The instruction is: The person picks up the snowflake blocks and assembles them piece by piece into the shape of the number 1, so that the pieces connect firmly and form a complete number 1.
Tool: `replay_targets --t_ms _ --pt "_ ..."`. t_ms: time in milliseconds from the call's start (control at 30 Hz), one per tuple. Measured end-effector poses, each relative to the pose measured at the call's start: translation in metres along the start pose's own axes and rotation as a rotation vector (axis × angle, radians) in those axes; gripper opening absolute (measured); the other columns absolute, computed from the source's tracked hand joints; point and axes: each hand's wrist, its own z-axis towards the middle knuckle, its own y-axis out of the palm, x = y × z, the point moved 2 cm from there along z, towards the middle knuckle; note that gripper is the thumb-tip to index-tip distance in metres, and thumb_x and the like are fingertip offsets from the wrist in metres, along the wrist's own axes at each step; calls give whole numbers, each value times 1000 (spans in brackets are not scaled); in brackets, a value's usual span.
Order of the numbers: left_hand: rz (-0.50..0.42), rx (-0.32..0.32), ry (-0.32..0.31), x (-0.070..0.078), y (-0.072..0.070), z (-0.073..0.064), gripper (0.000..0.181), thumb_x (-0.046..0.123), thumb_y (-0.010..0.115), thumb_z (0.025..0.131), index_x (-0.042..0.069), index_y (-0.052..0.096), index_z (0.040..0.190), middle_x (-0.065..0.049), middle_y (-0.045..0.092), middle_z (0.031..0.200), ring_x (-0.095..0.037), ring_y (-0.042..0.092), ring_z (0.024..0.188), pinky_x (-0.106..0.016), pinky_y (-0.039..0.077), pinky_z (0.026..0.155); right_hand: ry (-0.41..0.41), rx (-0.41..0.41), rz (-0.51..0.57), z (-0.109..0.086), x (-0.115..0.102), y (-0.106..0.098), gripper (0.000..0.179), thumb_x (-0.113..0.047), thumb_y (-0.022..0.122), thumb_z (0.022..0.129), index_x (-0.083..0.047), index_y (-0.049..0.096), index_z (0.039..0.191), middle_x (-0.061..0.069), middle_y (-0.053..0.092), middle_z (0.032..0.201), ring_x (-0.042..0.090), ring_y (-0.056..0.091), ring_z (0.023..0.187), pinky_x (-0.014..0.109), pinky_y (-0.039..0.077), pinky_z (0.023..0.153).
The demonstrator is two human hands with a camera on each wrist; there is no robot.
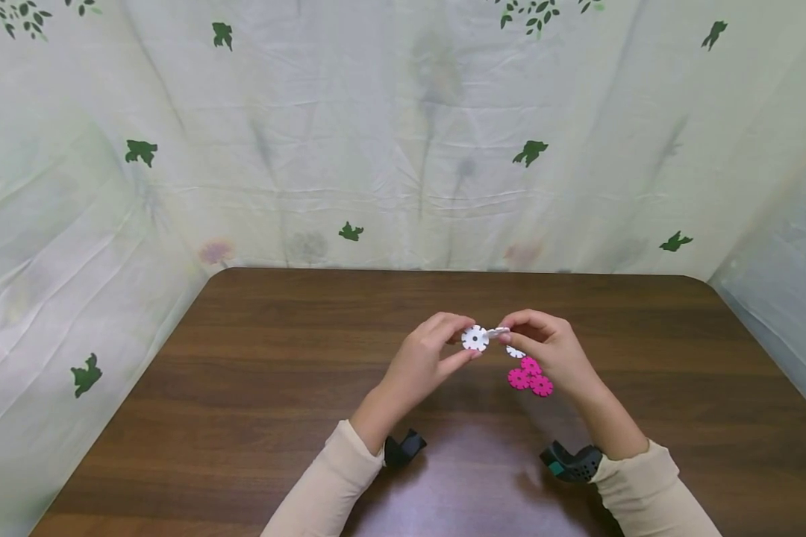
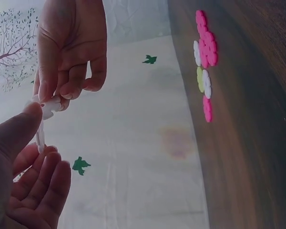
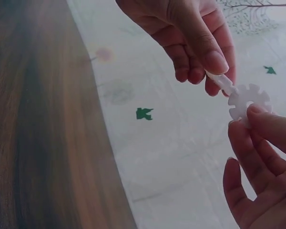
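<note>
Near the middle of the table, my left hand pinches a white notched disc between thumb and fingers, its face turned to the head camera. My right hand grips a second white notched disc, seen nearly edge-on. The two discs meet at their rims, at an angle to each other. In the right wrist view, the right hand's disc shows its notches, and the left hand's disc touches its edge. How deep the notches are engaged cannot be told.
Pink notched discs lie clustered on the brown table, with a white disc beside them, partly hidden by the right hand. The left wrist view also shows a yellow disc and another pink one. A patterned curtain hangs behind.
</note>
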Motion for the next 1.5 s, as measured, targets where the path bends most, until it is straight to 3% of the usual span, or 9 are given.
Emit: replay_targets --t_ms 233,433,700,1000,1233,1500 --pt "-41 2 -9 1 1 -1 28 4 74 72 -1 63 97 -5 58 91 -10 55 75 -14 45 70 -67 5 -20 -2 -1 1 12 10 62 77 6 62 88 6 63 83 17 58 70 24 48 61" --pt "-58 -1 -15 3 1 -3 27 5 75 71 -1 64 95 -4 56 86 -10 54 73 -17 46 67 -113 -5 -42 -3 -1 3 13 11 63 75 4 64 87 8 63 82 22 57 69 25 48 61" --pt "-92 -19 -30 3 1 -3 27 6 75 72 -1 64 95 -3 55 85 -8 52 73 -16 45 67 -126 -46 -7 -3 1 5 11 11 62 77 6 62 87 10 62 81 15 59 69 25 50 64" --pt "-87 -16 -61 1 1 -3 26 6 74 73 -1 64 96 -3 56 86 -9 53 74 -16 44 68 -102 -28 2 -3 2 7 14 12 61 77 6 62 90 11 62 84 22 60 71 33 51 66" --pt "-109 -16 -83 -1 -1 -3 28 6 74 73 -1 64 98 -3 59 90 -8 54 75 -15 44 70 -63 -31 -12 -3 2 7 17 9 60 80 5 60 97 11 62 87 23 61 74 29 51 64" --pt "-129 -13 -113 -3 -1 -4 33 7 72 75 -2 61 105 -7 62 97 -9 57 74 -16 46 71 -34 17 -37 -4 3 7 9 6 58 83 5 59 92 10 60 82 22 59 70 26 49 59"
